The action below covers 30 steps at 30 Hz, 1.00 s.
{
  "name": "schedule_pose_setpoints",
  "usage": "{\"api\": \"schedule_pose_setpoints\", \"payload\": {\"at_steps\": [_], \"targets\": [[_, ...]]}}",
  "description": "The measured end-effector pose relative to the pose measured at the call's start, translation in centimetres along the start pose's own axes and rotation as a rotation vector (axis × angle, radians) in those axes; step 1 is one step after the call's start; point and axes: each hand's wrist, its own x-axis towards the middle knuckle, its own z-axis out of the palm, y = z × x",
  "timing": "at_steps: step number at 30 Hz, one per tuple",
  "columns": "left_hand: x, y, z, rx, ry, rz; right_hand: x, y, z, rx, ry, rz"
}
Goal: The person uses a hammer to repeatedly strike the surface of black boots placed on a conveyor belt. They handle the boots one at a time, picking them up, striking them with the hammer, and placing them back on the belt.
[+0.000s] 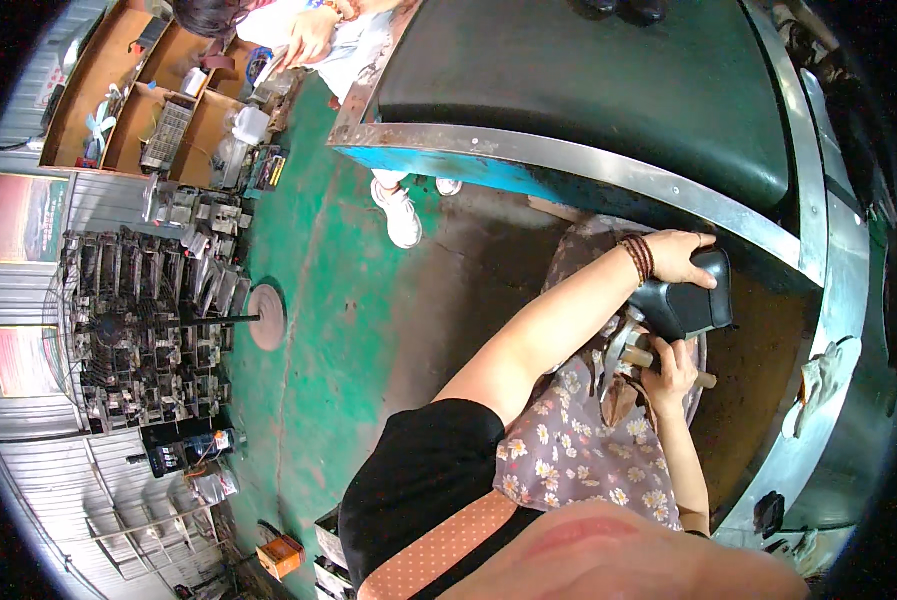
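Your left hand (pixel 680 260) is clamped over the top of a glossy black piece (pixel 678 307), its fingers bent down onto the surface with hardly any gap. The black piece sits over your lap, to your right, near the inner edge of the workbench (pixel 568 157); it looks like a shoe or part of one, though the hands and the small view make that uncertain. Dark beaded bracelets (pixel 636 258) ring your left wrist.

Your right hand (pixel 671 372) is just below, fingers curled up near the underside of the black piece. A tan rod (pixel 707 380) shows on both sides of that hand; you may be gripping it, but I cannot tell how far your fingers close or whether they hold it.

Your floral apron (pixel 568 450) spreads beneath both hands. On the bench rim to your right lies a pale glove (pixel 820 385), and a dark crumpled item (pixel 768 513) rests lower along the same rim. A pair of black shoes (pixel 623 8) stands at the far side of the bench top.

Beyond the bench's left corner is a co-worker, whose hand (pixel 311 35) and white shoe (pixel 401 218) show. Across the green floor (pixel 338 340), a pedestal fan (pixel 268 317) stands before a rack (pixel 138 320) filled with dark parts.
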Motion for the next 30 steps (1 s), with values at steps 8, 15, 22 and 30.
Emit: {"api": "schedule_pose_setpoints", "payload": {"at_steps": [8,15,22,30], "targets": [[0.7,-1.6,-0.1,-0.081,-0.016,0.03,0.0,0.4,0.7,-0.026,-0.002,-0.049],[0.7,-0.7,-0.7,-0.03,-0.069,-0.056,-0.2,0.6,0.7,-0.017,-0.025,-0.074],[-2.3,0.4,-0.5,0.079,0.061,-0.078,-0.3,0.5,1.1,-0.012,-0.039,-0.061],[-11.2,-2.0,-1.0,0.112,0.22,-0.033,-0.2,1.9,0.5,0.043,-0.043,-0.038]]}}
